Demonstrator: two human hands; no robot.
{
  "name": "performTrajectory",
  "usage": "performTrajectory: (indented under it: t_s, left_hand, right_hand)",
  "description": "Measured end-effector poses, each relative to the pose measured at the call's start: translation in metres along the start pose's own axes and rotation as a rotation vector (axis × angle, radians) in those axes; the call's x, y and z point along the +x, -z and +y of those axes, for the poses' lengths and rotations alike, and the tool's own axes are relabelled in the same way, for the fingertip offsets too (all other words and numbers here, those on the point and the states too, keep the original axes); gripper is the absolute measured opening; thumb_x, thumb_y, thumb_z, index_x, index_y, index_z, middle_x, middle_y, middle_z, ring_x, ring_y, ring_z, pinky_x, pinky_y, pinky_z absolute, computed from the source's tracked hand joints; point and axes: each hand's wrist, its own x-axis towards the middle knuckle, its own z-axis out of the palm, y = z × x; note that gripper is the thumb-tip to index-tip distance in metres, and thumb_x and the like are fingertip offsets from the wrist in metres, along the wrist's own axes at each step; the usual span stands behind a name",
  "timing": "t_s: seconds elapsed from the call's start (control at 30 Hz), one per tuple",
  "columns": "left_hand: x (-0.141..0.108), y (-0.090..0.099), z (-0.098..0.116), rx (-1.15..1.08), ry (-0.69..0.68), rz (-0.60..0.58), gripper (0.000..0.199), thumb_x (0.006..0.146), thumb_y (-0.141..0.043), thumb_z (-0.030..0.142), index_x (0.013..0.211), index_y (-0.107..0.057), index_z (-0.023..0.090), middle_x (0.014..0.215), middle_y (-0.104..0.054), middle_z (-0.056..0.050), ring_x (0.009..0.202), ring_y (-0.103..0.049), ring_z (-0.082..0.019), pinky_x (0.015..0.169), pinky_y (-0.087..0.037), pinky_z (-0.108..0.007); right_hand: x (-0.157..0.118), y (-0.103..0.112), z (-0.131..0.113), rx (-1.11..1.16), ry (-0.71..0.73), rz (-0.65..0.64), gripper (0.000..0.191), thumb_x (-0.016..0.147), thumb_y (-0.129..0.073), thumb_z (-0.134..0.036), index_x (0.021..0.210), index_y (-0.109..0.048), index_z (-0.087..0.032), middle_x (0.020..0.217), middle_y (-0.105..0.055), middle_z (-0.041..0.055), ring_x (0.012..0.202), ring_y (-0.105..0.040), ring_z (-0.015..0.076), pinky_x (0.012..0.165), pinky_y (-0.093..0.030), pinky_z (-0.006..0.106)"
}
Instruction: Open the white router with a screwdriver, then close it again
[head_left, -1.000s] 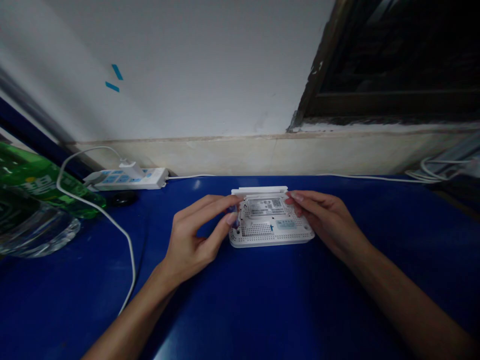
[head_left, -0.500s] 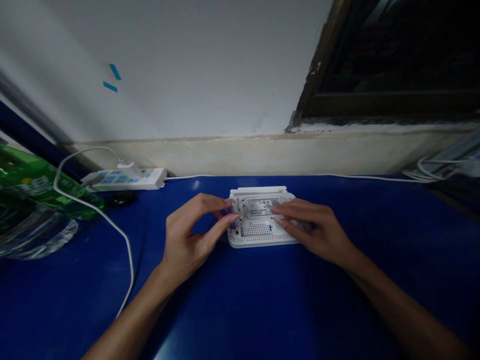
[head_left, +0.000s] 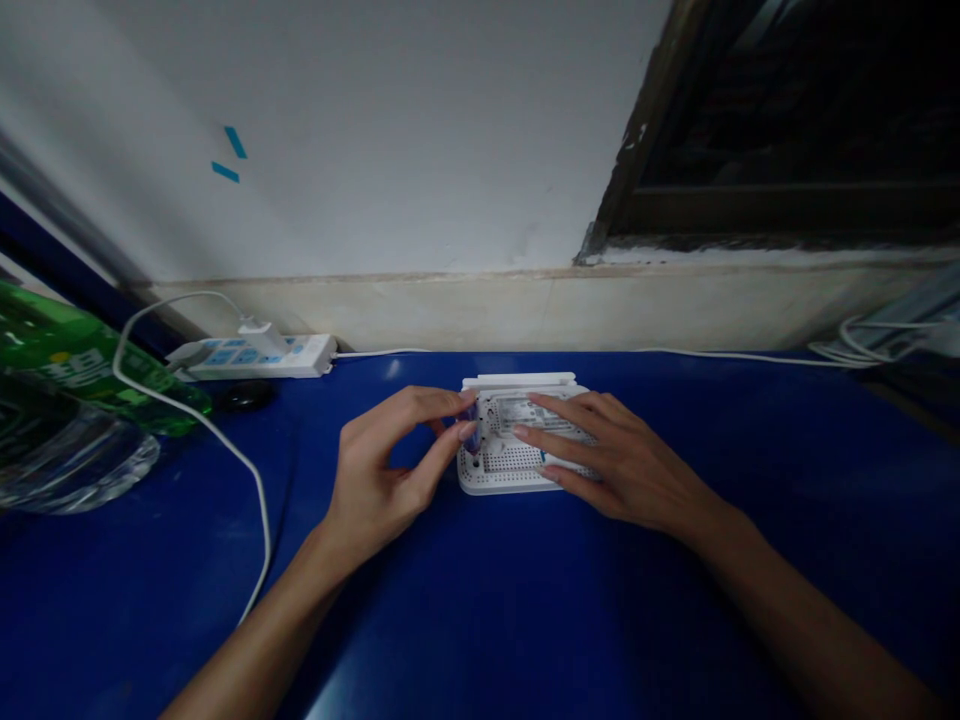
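Observation:
A white router-like device point(head_left: 510, 460) with rows of small holes and a label lies on the blue table, a white bar along its back edge. Over its left end, my left hand point(head_left: 397, 455) pinches a small purplish translucent object point(head_left: 472, 430) between thumb and index finger. What that object is cannot be made out clearly. My right hand point(head_left: 615, 455) rests over the right half of the device with its fingers spread, covering part of the label and the right edge.
A white power strip point(head_left: 307, 357) with a plugged-in charger stands at the back left, its cable point(head_left: 240, 460) curving forward. Beside it are a black mouse-like object point(head_left: 247, 396), a green bottle point(head_left: 135, 375) and a clear bottle point(head_left: 82, 455). Coiled cable point(head_left: 855, 345) lies back right.
My right hand has spread its fingers and moved slightly left, lying flatter over the device. My left hand keeps its pinch in nearly the same place.

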Motion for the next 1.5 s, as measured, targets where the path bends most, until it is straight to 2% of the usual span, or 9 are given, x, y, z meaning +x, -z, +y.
performTrajectory:
  t_s: [0.2, 0.37, 0.5, 0.7, 0.87, 0.97, 1.17, 1.37, 1.5]
  left_hand:
    - [0.0022, 0.0019, -0.0014, 0.043, -0.042, 0.023, 0.032, 0.084, -0.079, 0.005, 0.111, -0.072, 0.021, 0.104, -0.076, -0.004, 0.082, -0.069, -0.014, 0.076, -0.058, -0.031]
    - [-0.0008, 0.0021, 0.0002, -0.024, 0.037, -0.019, 0.032, 0.089, -0.072, 0.004, 0.116, -0.072, 0.021, 0.113, -0.076, -0.006, 0.105, -0.073, -0.020, 0.095, -0.058, -0.037]
    - [-0.0027, 0.0003, -0.0012, -0.061, 0.081, -0.016, 0.035, 0.088, -0.073, 0.004, 0.118, -0.071, 0.023, 0.110, -0.077, -0.004, 0.100, -0.074, -0.019, 0.091, -0.060, -0.034]
    - [-0.0007, 0.0010, -0.0046, -0.066, 0.028, 0.058, 0.032, 0.081, -0.080, 0.003, 0.106, -0.072, 0.022, 0.101, -0.074, -0.003, 0.091, -0.071, -0.018, 0.084, -0.059, -0.034]
    - [-0.0047, -0.0018, -0.0027, -0.076, 0.059, -0.013, 0.036, 0.087, -0.074, 0.003, 0.116, -0.070, 0.022, 0.113, -0.074, -0.007, 0.107, -0.071, -0.023, 0.096, -0.058, -0.042]
    - [-0.0062, -0.0043, -0.0034, -0.073, 0.081, -0.009, 0.038, 0.087, -0.074, 0.004, 0.120, -0.069, 0.023, 0.113, -0.075, -0.006, 0.103, -0.073, -0.021, 0.094, -0.059, -0.039]
    - [-0.0006, -0.0004, -0.0043, 0.020, -0.076, 0.037, 0.039, 0.077, -0.085, 0.005, 0.110, -0.070, 0.021, 0.102, -0.073, -0.003, 0.093, -0.070, -0.018, 0.085, -0.060, -0.033]
    - [-0.0030, -0.0013, 0.0017, -0.022, -0.011, -0.082, 0.035, 0.091, -0.067, 0.002, 0.121, -0.067, 0.021, 0.118, -0.075, -0.006, 0.109, -0.071, -0.018, 0.097, -0.058, -0.035]
    - [-0.0026, -0.0052, 0.0006, -0.043, -0.037, -0.051, 0.036, 0.087, -0.074, 0.001, 0.116, -0.069, 0.023, 0.112, -0.075, -0.003, 0.103, -0.071, -0.016, 0.094, -0.058, -0.032]
  right_hand:
    - [0.0011, 0.0001, 0.0008, -0.066, 0.051, -0.010, 0.056, 0.101, -0.058, -0.034, 0.155, -0.042, -0.041, 0.156, -0.049, 0.0112, 0.115, -0.059, 0.0297, 0.095, -0.049, 0.050]
    - [0.0016, -0.0008, 0.0023, -0.078, 0.083, 0.001, 0.055, 0.102, -0.058, -0.033, 0.154, -0.043, -0.042, 0.156, -0.047, 0.0129, 0.114, -0.058, 0.0292, 0.094, -0.049, 0.050]
    - [0.0020, -0.0008, 0.0028, -0.091, 0.097, 0.003, 0.052, 0.103, -0.056, -0.035, 0.152, -0.045, -0.043, 0.156, -0.046, 0.0136, 0.113, -0.058, 0.0297, 0.093, -0.049, 0.051]
    - [0.0015, -0.0015, 0.0040, -0.106, 0.100, -0.015, 0.051, 0.103, -0.056, -0.038, 0.152, -0.046, -0.043, 0.157, -0.045, 0.0127, 0.114, -0.058, 0.0296, 0.093, -0.049, 0.051]
    - [0.0011, -0.0018, 0.0047, -0.101, 0.095, -0.012, 0.050, 0.103, -0.055, -0.038, 0.152, -0.047, -0.043, 0.156, -0.047, 0.0132, 0.114, -0.058, 0.0302, 0.092, -0.049, 0.051]
    - [0.0008, -0.0019, 0.0048, -0.088, 0.100, -0.009, 0.050, 0.102, -0.056, -0.038, 0.152, -0.046, -0.043, 0.156, -0.047, 0.0138, 0.114, -0.058, 0.0306, 0.092, -0.050, 0.051]
    - [0.0013, -0.0028, 0.0055, -0.086, 0.090, 0.001, 0.052, 0.102, -0.057, -0.038, 0.153, -0.044, -0.041, 0.157, -0.047, 0.0124, 0.115, -0.057, 0.0304, 0.092, -0.050, 0.051]
    - [0.0002, -0.0044, 0.0067, -0.085, 0.079, 0.012, 0.053, 0.102, -0.057, -0.040, 0.154, -0.044, -0.039, 0.156, -0.048, 0.0118, 0.117, -0.057, 0.0313, 0.094, -0.049, 0.052]
    - [-0.0002, -0.0046, 0.0067, -0.084, 0.088, 0.025, 0.054, 0.102, -0.058, -0.038, 0.154, -0.043, -0.039, 0.156, -0.047, 0.0120, 0.116, -0.056, 0.0312, 0.092, -0.049, 0.051]
